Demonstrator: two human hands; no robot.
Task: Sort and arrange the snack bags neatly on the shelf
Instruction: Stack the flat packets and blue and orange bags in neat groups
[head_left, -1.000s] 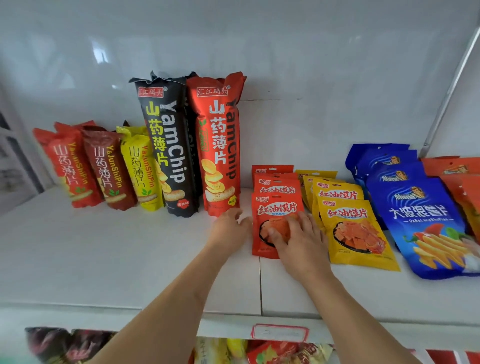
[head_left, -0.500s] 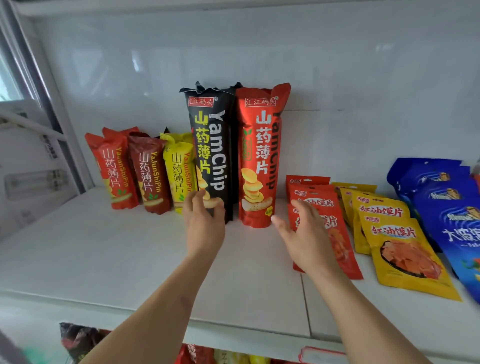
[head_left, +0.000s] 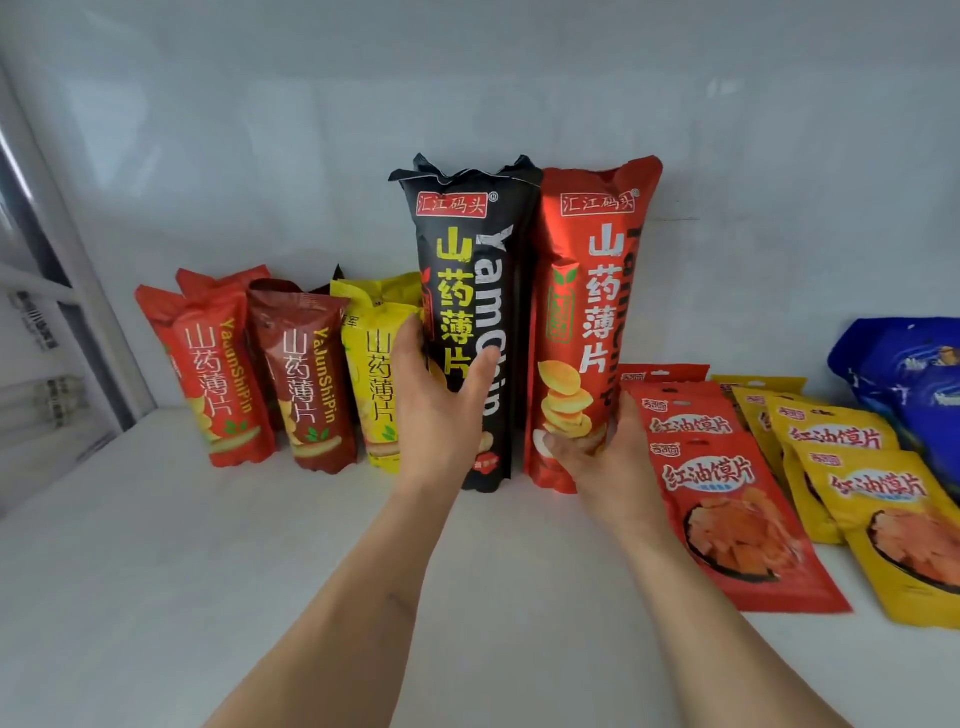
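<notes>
Standing upright at the far middle of the white shelf (head_left: 156, 571): tall black foil yam-chip bag (head_left: 478, 312), touching tall red foil yam-chip bag (head_left: 587, 312) on its right; left hand (head_left: 441, 410) against the black bag's lower front, fingers (head_left: 410, 343) spread and loosely curved round its left edge; right hand (head_left: 608, 457) cupping the red bag's lower right, thumb across its front; to the left, three short upright bags, red (head_left: 218, 374), maroon (head_left: 306, 379), yellow (head_left: 374, 374); to the right, flat red pouches (head_left: 727, 499) and yellow pouches (head_left: 883, 499).
</notes>
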